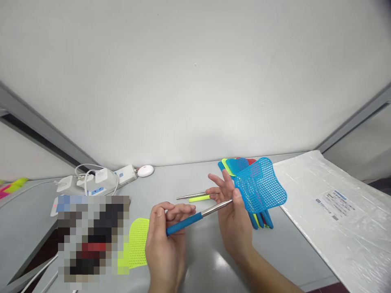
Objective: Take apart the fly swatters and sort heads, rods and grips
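Note:
A blue fly swatter [261, 187] with a mesh head is held across both hands above the table. My left hand [166, 236] is closed around the end of its blue grip, thumb on top. My right hand [233, 219] pinches the shiny metal rod where it meets the head, its other fingers loosely spread. Beside my left hand lies a yellow-green swatter head [139, 244], partly covered by that hand. Beyond the hands are a metal rod [191, 195] and a yellow-green grip [198, 198]. Behind the blue head, a pile of colourful swatters [238, 166] is partly hidden.
A large white plastic-wrapped package [342, 215] with a label covers the table's right side. Power strips with white plugs and cables [100, 179] sit at the back left, near a white oval device [146, 171]. A blurred-out patch hides the left front. A pale wall stands behind.

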{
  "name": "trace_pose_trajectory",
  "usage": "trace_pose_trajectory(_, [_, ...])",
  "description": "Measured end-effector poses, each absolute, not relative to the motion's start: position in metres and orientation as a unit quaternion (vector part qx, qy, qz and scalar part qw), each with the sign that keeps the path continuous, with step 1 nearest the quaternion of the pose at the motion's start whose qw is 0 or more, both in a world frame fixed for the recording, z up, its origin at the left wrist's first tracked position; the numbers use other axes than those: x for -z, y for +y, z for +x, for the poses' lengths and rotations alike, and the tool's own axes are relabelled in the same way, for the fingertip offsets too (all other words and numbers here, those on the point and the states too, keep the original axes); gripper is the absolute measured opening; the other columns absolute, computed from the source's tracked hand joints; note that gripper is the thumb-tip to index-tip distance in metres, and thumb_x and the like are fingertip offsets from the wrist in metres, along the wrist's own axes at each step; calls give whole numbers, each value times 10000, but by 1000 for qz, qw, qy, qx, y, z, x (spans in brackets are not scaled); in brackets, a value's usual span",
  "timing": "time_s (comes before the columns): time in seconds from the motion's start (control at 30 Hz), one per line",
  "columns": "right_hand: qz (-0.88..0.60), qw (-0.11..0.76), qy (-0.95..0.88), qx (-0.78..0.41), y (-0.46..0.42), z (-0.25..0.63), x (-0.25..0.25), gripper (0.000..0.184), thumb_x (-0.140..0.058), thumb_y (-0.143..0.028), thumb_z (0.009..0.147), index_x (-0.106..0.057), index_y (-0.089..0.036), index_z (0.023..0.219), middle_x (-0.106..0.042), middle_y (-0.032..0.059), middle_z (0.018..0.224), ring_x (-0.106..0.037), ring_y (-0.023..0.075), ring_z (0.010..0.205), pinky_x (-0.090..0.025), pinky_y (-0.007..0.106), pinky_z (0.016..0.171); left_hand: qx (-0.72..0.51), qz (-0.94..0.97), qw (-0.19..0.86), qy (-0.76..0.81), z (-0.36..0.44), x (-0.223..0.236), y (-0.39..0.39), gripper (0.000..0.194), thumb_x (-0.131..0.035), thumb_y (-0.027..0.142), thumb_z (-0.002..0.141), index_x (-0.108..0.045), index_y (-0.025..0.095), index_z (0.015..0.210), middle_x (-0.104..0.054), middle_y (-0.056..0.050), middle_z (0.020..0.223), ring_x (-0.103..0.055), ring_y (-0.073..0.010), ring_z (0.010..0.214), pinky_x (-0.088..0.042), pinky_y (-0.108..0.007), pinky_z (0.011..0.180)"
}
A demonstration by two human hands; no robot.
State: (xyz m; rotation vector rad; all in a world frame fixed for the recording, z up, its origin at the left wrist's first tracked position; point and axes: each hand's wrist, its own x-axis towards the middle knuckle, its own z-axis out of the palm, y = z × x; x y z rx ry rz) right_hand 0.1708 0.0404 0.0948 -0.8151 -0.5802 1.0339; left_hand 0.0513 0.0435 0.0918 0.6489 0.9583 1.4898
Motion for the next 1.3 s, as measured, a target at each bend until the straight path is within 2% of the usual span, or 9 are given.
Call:
trace_pose_trajectory(0.13, [-398,711,-292,-502,43,180,-93,559,-448,-687,880,-634,-341,1278,-616,36,1307,-573,226,1067,-369,436,993,-491,378,611,493,17,-90,50,309,-657,499,838,-591,198,811,-441,61,447,-423,-104,399,-350,-200,415])
trace_pose_trajectory(0.27, [-364,756,-244,-487,47,180,-96,610,-377,-706,896,-692,-277,1197,-679,67,1162,-621,207,925,-417,436,956,-437,384,651,487,11,-79,42,400,-599,581,860,-554,199,751,-277,92,438,-245,-65,396,-222,-172,394])
trace_pose_trajectory(0.4, [-404,772,-222,-437,49,178,-97,408,-469,-525,944,-724,-255,1112,-720,60,1052,-636,187,872,-437,425,936,-447,376,643,496,27,-71,32,413,-571,583,881,-534,198,739,-278,85,464,-251,-70,444,-230,-174,433])
trace_pose_trajectory(0.73, [-450,750,-249,-416,33,182,-92,468,-411,-552,964,-649,-227,1202,-735,73,1070,-644,222,1007,-463,402,909,-459,289,694,473,72,-82,23,440,-599,616,845,-475,210,731,-261,101,450,-222,-63,423,-192,-182,423])
trace_pose_trajectory(0.83, [-474,688,-284,-470,20,175,-78,461,-415,-551,966,-561,-236,1270,-734,60,996,-662,187,823,-514,333,750,-387,273,736,484,96,-79,21,488,-578,701,802,-535,226,902,-338,97,504,-271,-67,427,-192,-184,441])
trace_pose_trajectory(0.93, [-519,654,-321,-447,11,185,-65,404,-428,-570,955,-538,-237,1155,-714,50,937,-638,164,708,-495,277,599,-332,307,740,498,114,-65,20,569,-513,750,803,-510,254,1082,-435,73,624,-363,-89,472,-253,-202,477])
trace_pose_trajectory(1.03, [-612,619,-345,-350,6,221,-61,353,-436,-566,952,-504,-232,1044,-613,-17,670,-584,153,609,-471,262,575,-331,435,672,500,119,-46,20,510,-483,703,852,-496,232,1048,-496,32,726,-436,-118,569,-345,-240,556])
trace_pose_trajectory(1.1, [-690,567,-343,-289,3,252,-64,371,-425,-559,956,-463,-241,1142,-511,-67,579,-504,145,505,-425,258,515,-356,512,598,503,115,-38,20,444,-440,633,907,-490,225,1073,-542,-14,841,-493,-150,667,-405,-281,641])
trace_pose_trajectory(1.3, [-865,283,-379,-168,4,313,-64,386,-306,-444,989,-368,-259,1322,-640,8,794,-608,202,632,-416,312,596,-372,712,323,500,68,-41,40,223,-452,395,945,-613,255,1010,-531,-81,1221,-468,-277,1167,-383,-458,981])
